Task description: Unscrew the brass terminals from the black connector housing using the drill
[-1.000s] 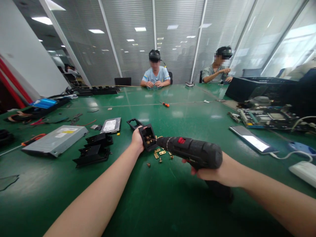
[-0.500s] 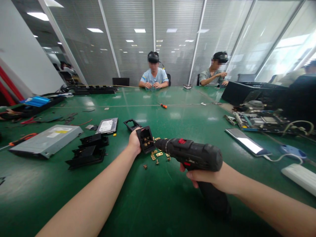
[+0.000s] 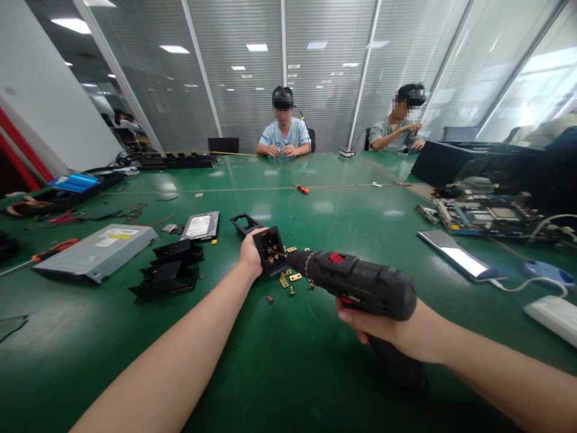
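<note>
1. Count: I hold one black drill and one small black housing.
2. Count: loose brass parts lie on the green table just below the housing; I make out about six, though some are too small to separate.
3. Count: three more black plastic pieces lie on the table: one frame just behind the housing and two stacked trays to my left.
4. Count: one grey drive and one hard disk lie further left. One phone and one circuit board lie to my right. One orange-handled screwdriver lies mid-table.
5. Count: two people sit at the far edge, well apart from my hands.
6. Left hand: closed on the housing's left side, holding it tilted with the open face toward me, just above the table.
7. Right hand: fingers wrapped fully round the drill's handle; the body points away and to the left.
8. Contact: the drill's tip sits inside the housing's open face, among the brass fittings there.
</note>
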Motion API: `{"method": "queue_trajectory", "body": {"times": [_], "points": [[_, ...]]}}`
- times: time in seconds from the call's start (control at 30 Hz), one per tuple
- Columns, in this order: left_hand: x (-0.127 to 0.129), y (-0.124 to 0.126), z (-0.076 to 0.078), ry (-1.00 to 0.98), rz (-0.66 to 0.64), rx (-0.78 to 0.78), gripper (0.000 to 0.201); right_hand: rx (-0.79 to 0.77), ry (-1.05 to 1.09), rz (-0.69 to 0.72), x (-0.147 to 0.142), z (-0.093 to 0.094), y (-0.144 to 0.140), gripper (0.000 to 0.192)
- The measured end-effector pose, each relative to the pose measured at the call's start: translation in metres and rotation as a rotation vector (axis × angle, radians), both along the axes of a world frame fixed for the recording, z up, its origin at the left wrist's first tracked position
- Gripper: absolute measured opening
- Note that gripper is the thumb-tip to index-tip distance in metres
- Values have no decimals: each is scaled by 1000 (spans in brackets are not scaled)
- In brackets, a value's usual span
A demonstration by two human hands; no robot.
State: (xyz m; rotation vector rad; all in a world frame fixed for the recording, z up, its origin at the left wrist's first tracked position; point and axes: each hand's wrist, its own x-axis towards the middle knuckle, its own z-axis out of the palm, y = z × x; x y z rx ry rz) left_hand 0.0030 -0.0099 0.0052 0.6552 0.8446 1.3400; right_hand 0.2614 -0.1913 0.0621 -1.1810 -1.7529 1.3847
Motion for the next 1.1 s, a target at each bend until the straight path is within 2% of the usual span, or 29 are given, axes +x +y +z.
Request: {"method": "queue_trajectory", "body": {"times": [0.37,0.57,0.8,0.97,1.1], "points": [[1,-1,0,-14,14,-3,14,-16,30,-15,-1,-5,2,32],[2,1,-1,-10,-6,-51,14,-13,-74,6,-3,8,-2,27],[3,2,0,18,18,-55,13,232,-107,-17,-13,20,-9,22],[2,3,-2,17,37,-57,12,272,-145,-43,-16,21,-10,32],[2,4,-4,35,32,-44,15,312,-132,-56,-18,24,-9,31]]}}
